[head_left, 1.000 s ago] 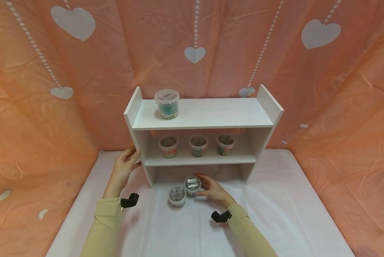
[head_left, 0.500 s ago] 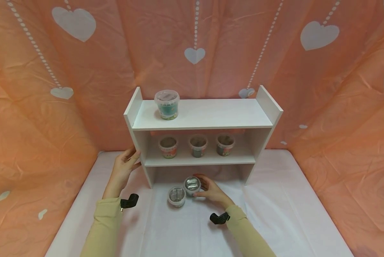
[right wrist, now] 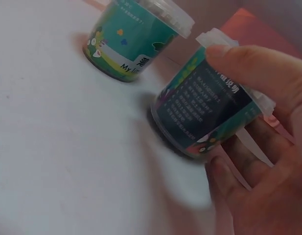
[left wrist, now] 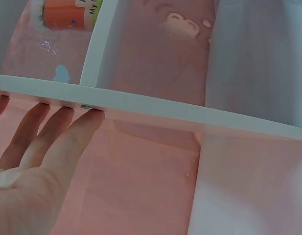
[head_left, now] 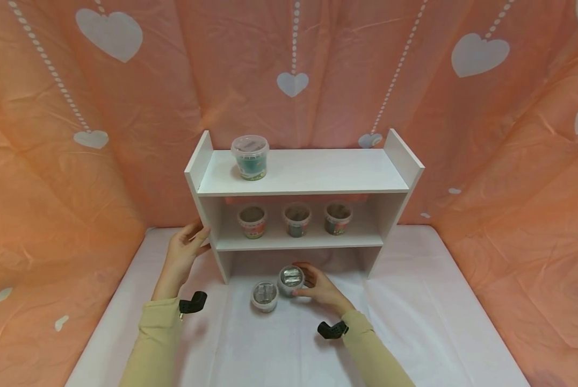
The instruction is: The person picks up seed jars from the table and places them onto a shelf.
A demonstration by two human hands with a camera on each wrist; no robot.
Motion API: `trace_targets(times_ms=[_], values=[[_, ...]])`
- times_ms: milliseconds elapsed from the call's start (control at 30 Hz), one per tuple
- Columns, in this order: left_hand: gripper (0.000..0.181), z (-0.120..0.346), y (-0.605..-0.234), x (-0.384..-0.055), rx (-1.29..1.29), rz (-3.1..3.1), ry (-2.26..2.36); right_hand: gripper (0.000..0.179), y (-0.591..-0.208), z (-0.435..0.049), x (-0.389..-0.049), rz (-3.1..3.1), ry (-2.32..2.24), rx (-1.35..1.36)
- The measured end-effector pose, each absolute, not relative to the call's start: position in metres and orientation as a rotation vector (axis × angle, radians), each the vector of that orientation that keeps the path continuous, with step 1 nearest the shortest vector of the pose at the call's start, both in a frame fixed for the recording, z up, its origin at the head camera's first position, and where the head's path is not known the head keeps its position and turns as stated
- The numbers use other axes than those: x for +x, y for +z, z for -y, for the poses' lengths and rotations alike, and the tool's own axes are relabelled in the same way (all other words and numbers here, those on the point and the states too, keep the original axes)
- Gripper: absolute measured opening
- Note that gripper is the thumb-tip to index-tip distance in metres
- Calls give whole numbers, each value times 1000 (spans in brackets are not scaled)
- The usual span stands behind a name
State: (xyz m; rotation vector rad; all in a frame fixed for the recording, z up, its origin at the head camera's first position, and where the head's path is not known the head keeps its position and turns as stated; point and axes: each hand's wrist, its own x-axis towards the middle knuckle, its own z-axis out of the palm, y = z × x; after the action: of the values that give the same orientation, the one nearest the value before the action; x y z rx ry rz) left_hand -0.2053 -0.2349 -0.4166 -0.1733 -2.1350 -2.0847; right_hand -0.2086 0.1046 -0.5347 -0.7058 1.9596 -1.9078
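My right hand (head_left: 322,289) grips a small lidded plastic cup (head_left: 290,280) with a silvery top, in front of the shelf's lowest opening. In the right wrist view, thumb and fingers hold this cup (right wrist: 204,98) near its lid; a dark label with pale writing faces the camera. A second lidded cup (head_left: 265,297) stands on the table just left of it, green-sided in the right wrist view. At the white shelf's (head_left: 294,248) left side, my left hand (head_left: 181,258) rests its fingertips against the outer face of the side panel (left wrist: 155,104).
On the top shelf stands a larger green lidded cup (head_left: 251,158). The middle shelf holds three open-looking cups: a red-banded one (head_left: 254,230), a grey one (head_left: 296,230) and a dark one with red (head_left: 336,227). An orange curtain (head_left: 250,64) with hearts encloses the white table (head_left: 260,349).
The cup in my right hand has shifted slightly right, away from the second cup, and its top is angled a little differently. My left hand stays at the side panel.
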Motion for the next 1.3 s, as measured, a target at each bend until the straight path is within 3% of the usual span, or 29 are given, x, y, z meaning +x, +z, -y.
trace_targets(times_ms=[467, 833, 1300], values=[[57, 235, -417, -205, -171, 2124, -2073, 67, -521, -116, -199, -2086, -1868, -744], [56, 233, -417, -205, -169, 2116, -2079, 74, -537, -127, -200, -2071, -1887, -733], [60, 234, -416, -205, -142, 2155, -2063, 69, -504, -134, -190, -2021, -1906, -836]])
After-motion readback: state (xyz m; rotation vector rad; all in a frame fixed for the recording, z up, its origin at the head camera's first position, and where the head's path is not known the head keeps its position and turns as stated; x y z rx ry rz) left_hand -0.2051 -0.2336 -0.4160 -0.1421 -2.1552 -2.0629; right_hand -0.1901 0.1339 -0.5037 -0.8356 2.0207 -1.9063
